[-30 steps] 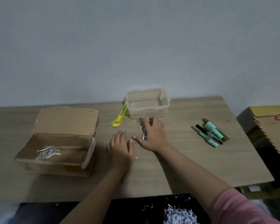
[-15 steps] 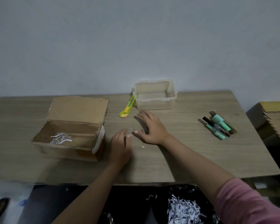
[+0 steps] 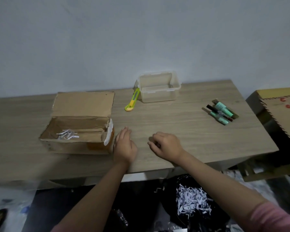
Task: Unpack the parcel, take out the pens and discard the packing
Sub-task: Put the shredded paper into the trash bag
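One cardboard parcel [image 3: 77,129] stands open on the worktop [image 3: 182,131], and I take it as the landmark. Its lid is folded back toward the wall, so the inside is easy to reach. Only a small heap of white paper shreds [image 3: 67,133] lies on its bottom, which I judge is the packing not yet thrown away.

Just right of the parcel, touching or almost touching its taped end, the left hand [image 3: 124,145] rests flat on the worktop, fingers together, holding nothing that I can see. Further right of the parcel, the right hand [image 3: 166,146] is curled with fingers bent under; it may pinch some small scraps, but I cannot tell.

Right of the parcel and behind, near the wall, lie one yellow-green cutter [image 3: 132,102] and one clear plastic tub [image 3: 158,87], side by side and almost touching. The cutter probably served for the tape.

Far right of the parcel, the pens [image 3: 222,112] lie in one tight group, set well apart from the packing. I count about four, but they overlap.

Below the worktop edge, right of the parcel, one dark bag [image 3: 182,190] holds a heap of shredded paper [image 3: 192,200], placed where the hands can drop it.
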### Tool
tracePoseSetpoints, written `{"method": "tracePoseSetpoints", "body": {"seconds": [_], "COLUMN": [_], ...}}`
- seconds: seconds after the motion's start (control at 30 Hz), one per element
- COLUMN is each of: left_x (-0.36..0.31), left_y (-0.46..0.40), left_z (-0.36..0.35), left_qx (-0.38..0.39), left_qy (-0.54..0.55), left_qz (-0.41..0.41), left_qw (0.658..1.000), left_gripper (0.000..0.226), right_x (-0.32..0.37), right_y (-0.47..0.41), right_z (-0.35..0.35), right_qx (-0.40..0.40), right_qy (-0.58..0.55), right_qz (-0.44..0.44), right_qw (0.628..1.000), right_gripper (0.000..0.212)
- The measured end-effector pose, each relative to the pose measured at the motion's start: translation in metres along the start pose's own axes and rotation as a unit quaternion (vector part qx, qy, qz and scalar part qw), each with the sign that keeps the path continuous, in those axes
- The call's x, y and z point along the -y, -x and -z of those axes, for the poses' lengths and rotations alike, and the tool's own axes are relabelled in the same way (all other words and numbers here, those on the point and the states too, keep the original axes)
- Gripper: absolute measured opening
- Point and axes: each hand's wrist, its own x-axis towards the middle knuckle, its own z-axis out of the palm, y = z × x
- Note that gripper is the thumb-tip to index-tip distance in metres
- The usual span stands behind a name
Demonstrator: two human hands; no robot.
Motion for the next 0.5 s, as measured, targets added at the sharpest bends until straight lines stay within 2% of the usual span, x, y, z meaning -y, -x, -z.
{"method": "tracePoseSetpoints", "body": {"seconds": [0.07, 0.2, 0.3, 0.4, 0.5], "left_x": [-0.002, -0.001, -0.001, -0.001, 0.001], "left_y": [0.000, 0.001, 0.000, -0.003, -0.003], "left_z": [0.002, 0.002, 0.005, 0.005, 0.003], "left_qx": [0.005, -0.002, -0.007, -0.006, -0.006], "left_qy": [-0.006, -0.008, -0.006, -0.003, -0.008], "left_qz": [0.002, -0.009, -0.014, -0.014, -0.018], "left_qw": [1.000, 1.000, 1.000, 1.000, 1.000], "left_gripper": [0.055, 0.046, 0.046, 0.043, 0.041], "right_x": [0.004, 0.009, 0.016, 0.023, 0.029], "right_y": [0.004, 0.007, 0.018, 0.053, 0.103], "right_z": [0.002, 0.001, 0.012, 0.035, 0.056], "right_qx": [-0.015, -0.002, 0.006, -0.088, -0.213], "right_qy": [0.046, 0.134, 0.146, 0.070, -0.021], "right_qz": [-0.036, -0.136, -0.200, -0.312, -0.428], "right_qw": [0.998, 0.982, 0.969, 0.944, 0.878], "right_gripper": [0.023, 0.040, 0.042, 0.050, 0.056]}}
